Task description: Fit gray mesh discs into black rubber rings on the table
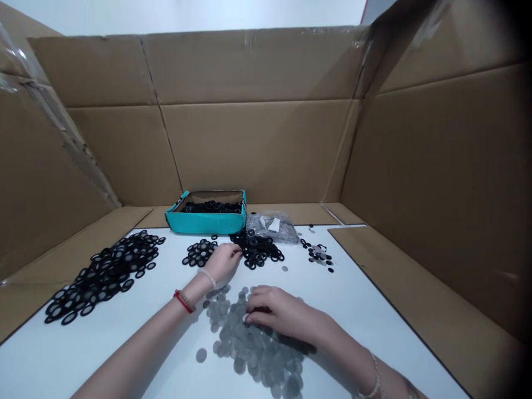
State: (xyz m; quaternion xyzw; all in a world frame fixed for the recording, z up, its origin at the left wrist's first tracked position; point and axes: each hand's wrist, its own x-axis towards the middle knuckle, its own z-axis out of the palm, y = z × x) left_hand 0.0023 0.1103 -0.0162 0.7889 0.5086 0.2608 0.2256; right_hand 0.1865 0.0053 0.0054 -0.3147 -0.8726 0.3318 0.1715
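My left hand [223,262] reaches forward to the left edge of a heap of black rings [260,252]. Its fingers are pinched together at the rings, and whatever lies between them is hidden. Lower down, my right hand [280,311] hovers over or rests on a spread of thin translucent grey discs [260,352]. Its thumb and fingers are curled toward each other, with a small pale spot at the tips that I cannot identify. Just left of my left hand lies a small group of black rings with grey centres [200,252].
A large pile of black rings with grey centres [112,271] covers the left side. Behind stand a teal box [208,223] of black rings and a clear plastic bag [274,227]. Mixed small pieces [319,253] lie at right. Cardboard walls [257,149] enclose the white table.
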